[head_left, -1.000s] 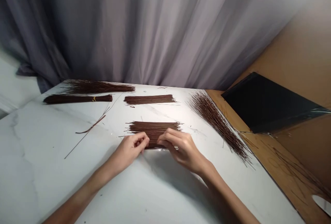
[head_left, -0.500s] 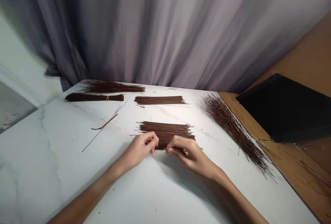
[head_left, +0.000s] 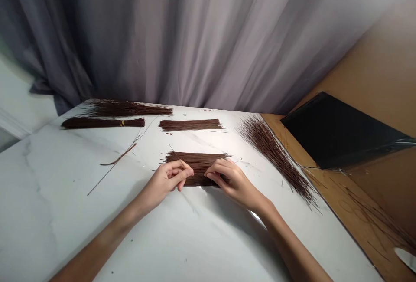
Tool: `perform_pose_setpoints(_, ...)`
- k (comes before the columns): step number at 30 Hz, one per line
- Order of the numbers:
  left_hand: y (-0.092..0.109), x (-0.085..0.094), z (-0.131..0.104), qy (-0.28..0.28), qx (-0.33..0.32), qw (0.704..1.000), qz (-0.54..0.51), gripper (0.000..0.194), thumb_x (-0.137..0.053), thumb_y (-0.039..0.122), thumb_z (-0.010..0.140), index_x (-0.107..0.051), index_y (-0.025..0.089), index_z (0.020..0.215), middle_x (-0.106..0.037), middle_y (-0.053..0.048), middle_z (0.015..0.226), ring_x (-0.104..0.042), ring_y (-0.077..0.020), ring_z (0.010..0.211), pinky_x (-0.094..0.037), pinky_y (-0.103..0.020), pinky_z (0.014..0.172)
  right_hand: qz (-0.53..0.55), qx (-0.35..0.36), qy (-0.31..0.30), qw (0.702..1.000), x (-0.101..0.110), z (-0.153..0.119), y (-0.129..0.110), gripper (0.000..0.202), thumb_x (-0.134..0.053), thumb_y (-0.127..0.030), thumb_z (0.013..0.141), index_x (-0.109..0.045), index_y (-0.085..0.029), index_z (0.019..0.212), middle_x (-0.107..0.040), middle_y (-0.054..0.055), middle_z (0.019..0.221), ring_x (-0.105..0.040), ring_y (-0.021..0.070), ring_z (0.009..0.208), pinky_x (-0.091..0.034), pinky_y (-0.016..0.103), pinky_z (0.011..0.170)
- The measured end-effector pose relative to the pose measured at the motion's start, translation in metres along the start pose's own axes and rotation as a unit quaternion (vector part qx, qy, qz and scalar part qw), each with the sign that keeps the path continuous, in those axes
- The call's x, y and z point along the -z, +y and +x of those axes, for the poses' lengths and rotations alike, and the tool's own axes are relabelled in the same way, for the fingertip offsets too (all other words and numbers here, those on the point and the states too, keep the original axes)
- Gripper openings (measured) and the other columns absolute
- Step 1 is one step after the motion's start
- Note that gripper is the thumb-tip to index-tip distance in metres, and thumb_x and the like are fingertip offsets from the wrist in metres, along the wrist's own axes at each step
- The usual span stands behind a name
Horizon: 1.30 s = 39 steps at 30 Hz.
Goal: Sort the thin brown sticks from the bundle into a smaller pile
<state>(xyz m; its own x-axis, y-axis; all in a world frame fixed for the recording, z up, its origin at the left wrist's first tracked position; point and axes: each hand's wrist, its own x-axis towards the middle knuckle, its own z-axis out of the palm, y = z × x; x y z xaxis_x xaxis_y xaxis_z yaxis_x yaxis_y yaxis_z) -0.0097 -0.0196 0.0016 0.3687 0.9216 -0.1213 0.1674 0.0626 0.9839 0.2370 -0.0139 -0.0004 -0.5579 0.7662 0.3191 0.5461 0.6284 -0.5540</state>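
In front of me lies a flat row of thin brown sticks (head_left: 198, 160) on the white table, side by side with slightly uneven ends. My left hand (head_left: 169, 178) is over the near left part of the row, thumb and fingertips pinched together. Opposite it, my right hand (head_left: 229, 178) is also pinched, over the near right part. A small gap separates the two sets of fingertips. Whatever thin thing they may hold is too fine to make out against the sticks. Both hands hide part of the row.
Behind lies another neat row of sticks (head_left: 191, 124). A tied bundle (head_left: 97, 122) and a loose bundle (head_left: 130, 108) are at the back left. A long spread bundle (head_left: 276, 156) lies right, near a black panel (head_left: 344, 130). Loose strands (head_left: 118, 158) lie left on the table (head_left: 81, 221).
Both hands have moved slightly away from me, from the row's near edge to over its sticks. My left fingers have changed their pose. The whole view has shifted to the right.
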Motion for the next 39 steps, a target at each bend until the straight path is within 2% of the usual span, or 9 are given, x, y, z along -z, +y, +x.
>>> perform_pose_setpoints(4,-0.004,0.003,0.001,0.003,0.018,1.000,0.022,0.031,-0.065,0.050,0.092,-0.068,0.019,0.086,-0.064,0.000,0.072,-0.041,-0.0114,0.056,-0.030,-0.023,0.051,-0.062,0.014,0.002,0.998,0.005,0.000,0.000,0.025,-0.044,-0.025,0.107,-0.066,-0.020,0.096,-0.066,0.005,0.089,-0.055,0.0181,0.080,-0.040,0.035,0.078)
perform_pose_setpoints(7,-0.005,0.003,0.002,-0.003,0.025,0.999,0.042,0.031,-0.064,0.048,0.093,-0.070,0.019,0.084,-0.070,-0.003,0.076,-0.044,-0.0124,0.059,-0.033,-0.024,0.052,-0.085,0.010,0.003,0.996,0.007,0.000,0.001,0.026,-0.044,-0.025,0.107,-0.066,-0.020,0.094,-0.065,0.006,0.089,-0.053,0.0193,0.081,-0.040,0.034,0.074)
perform_pose_setpoints(12,-0.006,0.003,0.002,-0.013,0.019,0.998,0.058,0.031,-0.064,0.045,0.093,-0.069,0.018,0.080,-0.072,-0.003,0.074,-0.045,-0.0127,0.058,-0.036,-0.025,0.057,-0.132,0.014,0.018,0.991,0.004,-0.001,0.003,0.027,-0.043,-0.024,0.107,-0.067,-0.021,0.095,-0.066,0.007,0.089,-0.053,0.0205,0.084,-0.040,0.034,0.075)
perform_pose_setpoints(22,-0.005,0.005,0.002,-0.021,0.046,0.996,0.071,0.029,-0.064,0.045,0.091,-0.069,0.018,0.081,-0.068,-0.002,0.069,-0.048,-0.0142,0.061,-0.027,-0.024,0.051,-0.135,0.026,0.015,0.990,0.006,0.000,0.000,0.026,-0.042,-0.022,0.107,-0.066,-0.021,0.097,-0.067,0.007,0.092,-0.053,0.0214,0.089,-0.041,0.038,0.087)
perform_pose_setpoints(26,-0.006,0.005,0.003,-0.019,0.036,0.997,0.068,0.028,-0.063,0.044,0.092,-0.069,0.018,0.082,-0.068,-0.002,0.071,-0.045,-0.0133,0.060,-0.030,-0.024,0.053,-0.154,0.044,0.034,0.986,0.002,0.000,-0.002,0.023,-0.048,-0.023,0.105,-0.067,-0.024,0.118,-0.067,0.009,0.106,-0.054,0.0235,0.099,-0.043,0.042,0.094)
perform_pose_setpoints(29,-0.007,0.001,0.003,-0.039,0.034,0.997,0.053,0.027,-0.062,0.042,0.092,-0.068,0.017,0.085,-0.068,-0.001,0.069,-0.047,-0.0138,0.060,-0.035,-0.025,0.057,-0.217,0.074,0.062,0.972,-0.009,0.006,-0.013,0.046,-0.049,-0.014,0.101,-0.055,-0.033,0.143,-0.058,0.011,0.129,-0.051,0.0263,0.113,-0.042,0.047,0.101)
perform_pose_setpoints(32,-0.009,-0.004,0.002,-0.052,0.041,0.996,0.060,0.024,-0.062,0.039,0.091,-0.067,0.017,0.082,-0.066,-0.001,0.067,-0.048,-0.0141,0.058,-0.036,-0.026,0.057,-0.274,0.105,0.052,0.955,-0.022,0.015,-0.024,0.062,-0.049,-0.006,0.097,-0.045,-0.036,0.152,-0.049,0.011,0.143,-0.046,0.0280,0.123,-0.042,0.047,0.105)
perform_pose_setpoints(36,-0.012,-0.006,0.002,-0.038,0.034,0.997,0.061,0.025,-0.064,0.041,0.092,-0.067,0.018,0.082,-0.066,0.000,0.067,-0.053,-0.0154,0.064,-0.038,-0.026,0.062,-0.333,0.112,0.083,0.932,-0.030,0.019,-0.022,0.039,-0.049,-0.010,0.099,-0.060,-0.021,0.135,-0.052,0.016,0.140,-0.043,0.0304,0.126,-0.042,0.049,0.105)
perform_pose_setpoints(39,-0.015,-0.005,0.003,-0.023,0.032,0.997,0.064,0.029,-0.064,0.046,0.093,-0.066,0.019,0.082,-0.066,0.001,0.069,-0.055,-0.0150,0.066,-0.038,-0.025,0.063,-0.332,0.082,0.136,0.930,-0.028,0.015,-0.013,0.027,-0.049,-0.009,0.099,-0.067,-0.018,0.117,-0.058,0.015,0.130,-0.045,0.0295,0.121,-0.043,0.046,0.102)
